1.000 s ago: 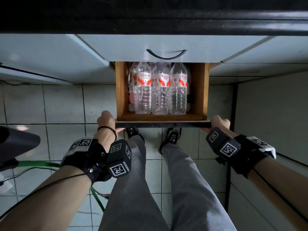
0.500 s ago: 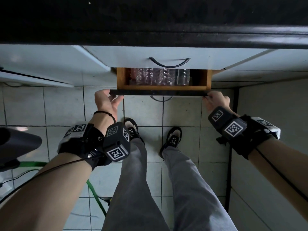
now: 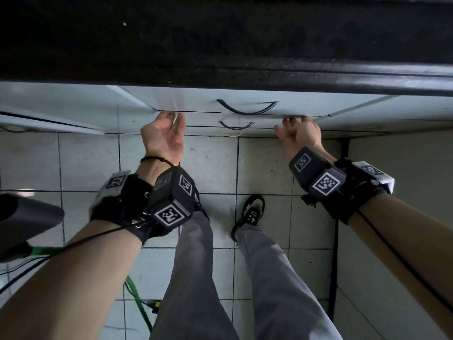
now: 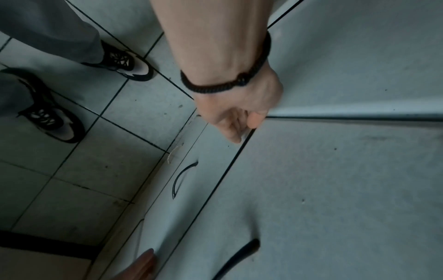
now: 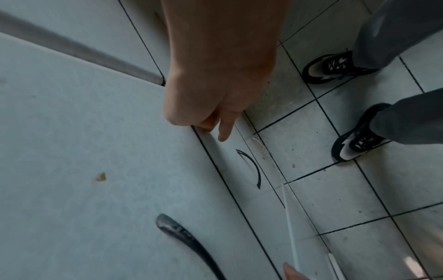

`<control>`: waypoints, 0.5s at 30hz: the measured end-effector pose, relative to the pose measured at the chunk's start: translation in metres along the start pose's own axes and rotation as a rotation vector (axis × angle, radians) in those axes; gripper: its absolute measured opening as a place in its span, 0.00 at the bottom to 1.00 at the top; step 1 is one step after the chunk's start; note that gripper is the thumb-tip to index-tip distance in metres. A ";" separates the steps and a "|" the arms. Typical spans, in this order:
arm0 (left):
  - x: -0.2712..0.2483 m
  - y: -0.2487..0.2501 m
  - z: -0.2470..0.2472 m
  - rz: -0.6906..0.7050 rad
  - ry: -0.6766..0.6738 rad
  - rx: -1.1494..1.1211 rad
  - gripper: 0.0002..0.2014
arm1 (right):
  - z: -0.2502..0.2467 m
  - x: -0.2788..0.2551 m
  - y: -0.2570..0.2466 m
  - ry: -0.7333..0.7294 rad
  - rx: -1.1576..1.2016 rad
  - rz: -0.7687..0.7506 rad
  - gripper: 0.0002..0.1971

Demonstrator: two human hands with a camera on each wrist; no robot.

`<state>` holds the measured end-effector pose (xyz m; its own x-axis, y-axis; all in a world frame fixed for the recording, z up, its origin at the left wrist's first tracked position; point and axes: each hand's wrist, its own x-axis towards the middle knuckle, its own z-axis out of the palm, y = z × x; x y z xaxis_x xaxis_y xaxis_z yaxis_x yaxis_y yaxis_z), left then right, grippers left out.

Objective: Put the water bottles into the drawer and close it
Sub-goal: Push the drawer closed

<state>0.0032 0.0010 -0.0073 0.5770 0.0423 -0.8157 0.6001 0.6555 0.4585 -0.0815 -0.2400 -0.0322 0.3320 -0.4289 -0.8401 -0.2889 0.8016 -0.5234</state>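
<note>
From the head view: drawer (image 3: 203, 120) pushed flush into the pale cabinet front, second below the dark countertop (image 3: 220, 45), its small curved handle (image 3: 236, 125) midway between both hands. Water bottles out of sight, nothing of them showing. Left hand (image 3: 163, 136) at the drawer's left end, palm turned up, fingers loosely bent with tips at the seam under the upper drawer, gripping nothing. Right hand (image 3: 300, 134) at the right end, back of the hand up, fingers spread and lightly bent, tips on the drawer front, holding nothing. Black cord bracelet (image 3: 157, 159) on the left wrist. Square black-and-white marker patterns on the wrist units; no readable lettering.

From the left wrist: left hand (image 4: 236, 117) reaching down, fingertips (image 4: 236, 139) touching the drawer front (image 4: 210, 151) just beside the dark seam, fingers relaxed and empty. Handle (image 4: 183, 178) farther along the same front.

From the right wrist: right hand (image 5: 208, 106) angled down, one finger (image 5: 225, 130) extended onto the drawer front (image 5: 230, 157), the others tucked at the seam, clasping nothing. Handle (image 5: 250, 166) near the fingertip, apart from it.
</note>
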 end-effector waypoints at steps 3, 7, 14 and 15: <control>0.005 0.000 0.000 -0.020 0.016 -0.007 0.20 | 0.003 -0.002 0.000 -0.004 -0.042 -0.006 0.27; 0.009 -0.001 0.000 -0.016 0.036 0.028 0.26 | 0.002 0.002 0.002 0.004 -0.052 -0.022 0.28; 0.006 0.002 -0.002 -0.016 0.024 0.050 0.20 | -0.002 0.001 -0.007 0.039 -0.200 0.001 0.15; 0.005 0.003 -0.001 -0.030 0.008 0.064 0.17 | -0.002 0.001 -0.011 0.059 -0.237 0.000 0.13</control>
<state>0.0076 0.0038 -0.0101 0.5538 0.0299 -0.8321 0.6514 0.6069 0.4554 -0.0801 -0.2501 -0.0280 0.2808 -0.4585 -0.8432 -0.4936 0.6844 -0.5365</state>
